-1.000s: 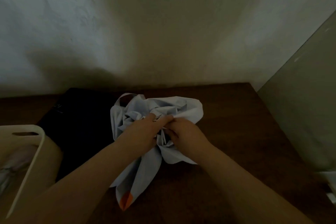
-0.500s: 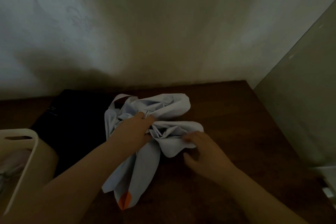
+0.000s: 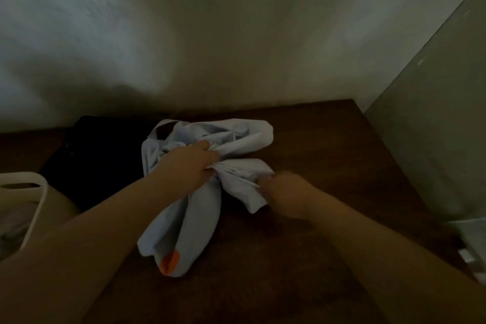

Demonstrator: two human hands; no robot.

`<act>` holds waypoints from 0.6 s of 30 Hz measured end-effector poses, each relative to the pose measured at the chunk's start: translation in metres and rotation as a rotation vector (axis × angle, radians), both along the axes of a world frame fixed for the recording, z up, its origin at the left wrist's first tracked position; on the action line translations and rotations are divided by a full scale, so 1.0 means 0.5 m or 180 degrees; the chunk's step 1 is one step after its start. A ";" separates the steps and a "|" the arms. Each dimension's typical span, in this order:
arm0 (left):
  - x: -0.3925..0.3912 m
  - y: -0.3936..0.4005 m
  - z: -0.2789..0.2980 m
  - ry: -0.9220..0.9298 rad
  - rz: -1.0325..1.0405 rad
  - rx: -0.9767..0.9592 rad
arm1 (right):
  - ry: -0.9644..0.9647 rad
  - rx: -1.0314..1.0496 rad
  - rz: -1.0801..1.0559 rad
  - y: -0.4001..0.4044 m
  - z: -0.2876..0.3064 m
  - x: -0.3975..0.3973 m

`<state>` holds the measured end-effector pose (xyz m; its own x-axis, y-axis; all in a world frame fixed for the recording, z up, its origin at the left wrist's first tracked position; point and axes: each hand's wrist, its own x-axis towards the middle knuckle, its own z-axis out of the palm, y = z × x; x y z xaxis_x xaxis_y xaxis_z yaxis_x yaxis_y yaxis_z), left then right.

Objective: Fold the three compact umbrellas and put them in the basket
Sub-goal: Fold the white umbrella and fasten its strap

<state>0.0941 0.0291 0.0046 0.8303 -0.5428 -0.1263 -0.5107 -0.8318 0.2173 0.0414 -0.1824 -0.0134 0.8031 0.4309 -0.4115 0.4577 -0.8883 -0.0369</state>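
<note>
Your left hand (image 3: 193,163) bunches the white umbrella (image 3: 184,208) canopy at its middle; right hand (image 3: 286,192) pinches a flap. Fabric's prob. light, floppy, slippery — grip near the ribs.

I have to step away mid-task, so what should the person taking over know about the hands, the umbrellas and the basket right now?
Left hand: grips the bunched middle of the pale blue umbrella, pinning it to the wooden table.
Right hand: blurred, at the canopy's right flap, apparently pinching it.
Black umbrella: lies on the table behind the left forearm, untouched.
Basket: at the left edge; something pale lies inside, too dim to identify.
Done: canopy gathered at the centre.
Left: finish pleating and wrapping the blue one, basket it, then handle the black one.
</note>
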 end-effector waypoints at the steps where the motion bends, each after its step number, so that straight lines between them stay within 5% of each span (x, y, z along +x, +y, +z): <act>1: 0.000 -0.003 0.003 -0.0014 -0.0049 0.0106 | -0.0040 -0.0051 -0.0036 -0.015 0.011 0.007; 6: 0.012 0.010 0.017 0.0112 0.0097 0.0239 | -0.0045 -0.0617 0.0366 -0.071 0.031 0.002; 8: 0.014 0.019 0.018 0.0136 0.0166 0.0261 | -0.0168 -0.0302 -0.0039 -0.086 0.026 -0.015; 11: 0.013 0.025 0.018 0.0146 0.0257 0.0183 | -0.0241 0.1378 -0.2201 -0.103 0.018 -0.025; 14: 0.007 0.028 0.015 0.0116 0.0340 0.0133 | 0.0892 0.3020 -0.4946 -0.091 0.001 -0.028; 18: -0.002 0.033 0.007 0.0116 0.0399 0.0025 | 0.2421 0.4277 -0.5669 -0.036 -0.038 -0.044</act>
<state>0.0929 0.0454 0.0083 0.8863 -0.4340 -0.1615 -0.3947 -0.8903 0.2270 0.0193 -0.2006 -0.0323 0.4516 -0.0677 -0.8897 -0.8045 0.4004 -0.4388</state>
